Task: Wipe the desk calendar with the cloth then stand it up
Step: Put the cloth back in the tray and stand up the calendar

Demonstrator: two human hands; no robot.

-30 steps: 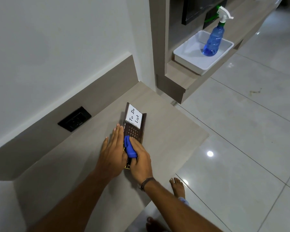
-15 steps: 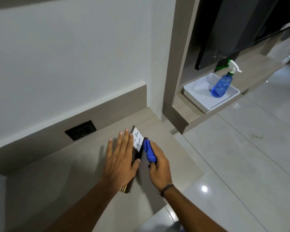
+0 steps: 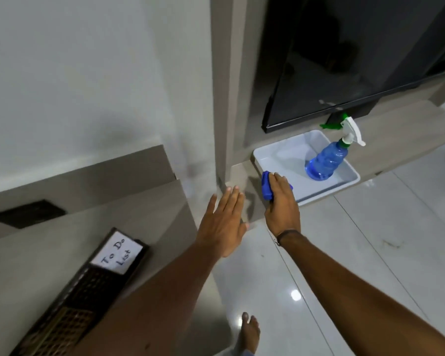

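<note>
The dark desk calendar (image 3: 82,289) lies flat on the wooden desk (image 3: 49,255) at the lower left, its white "To Do List" card facing up. My left forearm crosses over its near end. My left hand (image 3: 222,223) hovers flat with fingers spread, past the desk's right edge and touching nothing. My right hand (image 3: 281,201) is stretched out to the right and is shut on the blue cloth (image 3: 267,187), at the near left corner of the white tray (image 3: 326,188).
A blue spray bottle (image 3: 324,160) with a white trigger stands in the tray on a low wooden shelf (image 3: 396,140). A black screen (image 3: 357,60) hangs above it. A black wall socket (image 3: 27,213) sits behind the desk. Glossy floor tiles and my bare foot (image 3: 248,332) lie below.
Both hands have left the calendar. The right hand carried the blue cloth rightward to the tray, the left hand lifted off and moved right. The view swung toward the shelf.
</note>
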